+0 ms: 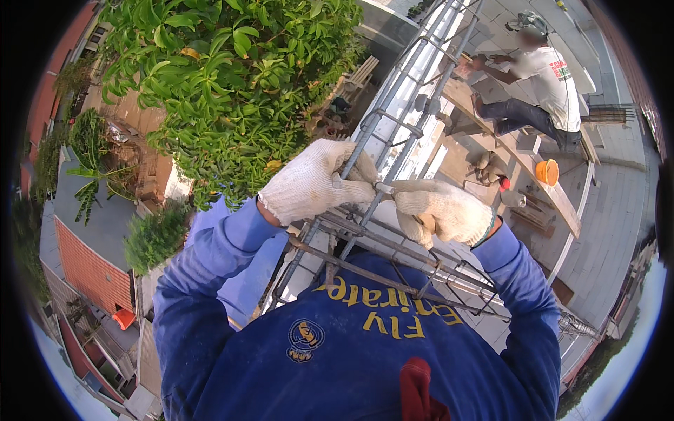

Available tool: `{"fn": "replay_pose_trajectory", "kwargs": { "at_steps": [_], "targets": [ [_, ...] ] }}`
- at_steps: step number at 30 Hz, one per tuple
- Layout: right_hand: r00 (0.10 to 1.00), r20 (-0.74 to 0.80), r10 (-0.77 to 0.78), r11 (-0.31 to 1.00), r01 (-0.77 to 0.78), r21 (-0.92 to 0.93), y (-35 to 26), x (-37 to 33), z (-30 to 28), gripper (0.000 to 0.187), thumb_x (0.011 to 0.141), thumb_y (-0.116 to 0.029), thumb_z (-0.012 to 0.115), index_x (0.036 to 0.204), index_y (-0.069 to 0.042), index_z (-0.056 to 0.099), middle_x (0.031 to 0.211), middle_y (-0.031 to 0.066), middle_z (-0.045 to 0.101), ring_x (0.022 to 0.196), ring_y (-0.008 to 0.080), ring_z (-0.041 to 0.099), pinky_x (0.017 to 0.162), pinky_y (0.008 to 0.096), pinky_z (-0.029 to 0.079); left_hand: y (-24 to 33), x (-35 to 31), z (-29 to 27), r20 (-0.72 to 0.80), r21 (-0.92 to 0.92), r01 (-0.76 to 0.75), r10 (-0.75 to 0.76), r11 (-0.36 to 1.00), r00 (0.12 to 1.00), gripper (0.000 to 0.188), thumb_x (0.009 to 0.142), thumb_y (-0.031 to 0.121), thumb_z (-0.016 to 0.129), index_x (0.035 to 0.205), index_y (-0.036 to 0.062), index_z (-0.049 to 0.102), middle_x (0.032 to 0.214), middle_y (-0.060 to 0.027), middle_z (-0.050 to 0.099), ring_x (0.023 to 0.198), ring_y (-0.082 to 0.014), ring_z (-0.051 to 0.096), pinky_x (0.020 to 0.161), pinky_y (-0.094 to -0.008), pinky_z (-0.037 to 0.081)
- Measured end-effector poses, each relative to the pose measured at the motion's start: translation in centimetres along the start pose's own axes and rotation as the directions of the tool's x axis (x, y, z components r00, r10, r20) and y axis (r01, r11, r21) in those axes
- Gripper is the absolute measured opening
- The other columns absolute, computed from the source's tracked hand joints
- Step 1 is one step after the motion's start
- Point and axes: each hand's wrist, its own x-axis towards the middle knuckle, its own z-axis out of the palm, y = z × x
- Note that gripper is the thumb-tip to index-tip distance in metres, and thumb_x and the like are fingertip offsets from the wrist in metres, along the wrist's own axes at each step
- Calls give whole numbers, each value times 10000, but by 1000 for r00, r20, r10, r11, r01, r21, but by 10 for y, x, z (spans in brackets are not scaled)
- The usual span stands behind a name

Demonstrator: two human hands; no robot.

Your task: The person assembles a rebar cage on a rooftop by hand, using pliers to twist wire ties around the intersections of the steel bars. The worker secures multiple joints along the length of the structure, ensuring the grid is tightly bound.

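A long cage of steel rebar (366,132) runs from the top of the view toward my chest, its bars joined by square stirrups. Another rebar cage (414,284) crosses it close to my body. Both my hands wear off-white knit gloves. My left hand (316,181) is closed around a bar of the long cage, thumb and fingertips near the joint of the two cages. Just to its right, my right hand (446,210) is closed, its curled fingers beside the same joint. Whatever those fingers pinch is hidden.
A leafy tree (239,77) rises at the upper left, above a lower yard and a brick wall (95,263). At right, another person in a white shirt (558,81) crouches by a wooden plank (516,154) bearing an orange bucket (547,172). Grey roofing (618,210) lies beyond.
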Motion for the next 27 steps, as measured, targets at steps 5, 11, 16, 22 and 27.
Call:
{"fn": "replay_pose_trajectory", "kwargs": {
  "at_steps": [5, 11, 16, 22, 27],
  "targets": [
    [988, 76, -132, 991, 133, -9, 27, 13, -18, 477, 1105, -369, 613, 1352, 35, 674, 744, 34, 605, 606, 118, 543, 578, 301, 474, -7, 3, 4, -10, -5, -13, 13, 1000, 1000, 217, 906, 126, 857, 1054, -1, 763, 893, -36, 770, 830, -94, 701, 777, -285, 572],
    [981, -193, 20, 995, -39, -96, -5, 3, 5, 385, 1100, -338, 655, 1134, 34, 747, 713, -27, 580, 600, 61, 511, 536, 245, 390, -5, 3, 1, 65, -131, 34, -26, 991, 998, 284, 944, 127, 859, 1170, -9, 752, 1010, -40, 777, 923, -103, 706, 849, -288, 580],
    [992, -126, -23, 999, 17, -41, 7, 2, -8, 432, 1100, -360, 673, 1197, 54, 753, 725, -73, 554, 618, 17, 468, 522, 209, 327, -14, 8, 0, 115, -211, -10, 35, 977, 993, 263, 970, 103, 831, 1186, -21, 745, 1059, -53, 784, 978, -116, 719, 883, -290, 583],
    [999, 0, 45, 993, -45, 108, 11, 7, -21, 454, 1110, -342, 660, 1287, 74, 698, 734, -49, 577, 619, 30, 503, 507, 214, 362, -7, 6, 0, 86, -157, 20, -6, 987, 996, 195, 961, 92, 840, 1108, -5, 755, 1058, -51, 782, 981, -108, 713, 888, -286, 574],
    [988, 118, 98, 980, -116, 162, 8, 13, -29, 311, 1113, -302, 644, 1161, 1, 694, 754, 3, 604, 593, 88, 567, 507, 241, 423, -21, 11, -3, 118, -161, -14, 34, 987, 992, 250, 971, 77, 815, 1179, -44, 748, 1012, -80, 798, 921, -115, 727, 855, -295, 591]
  ]
}}
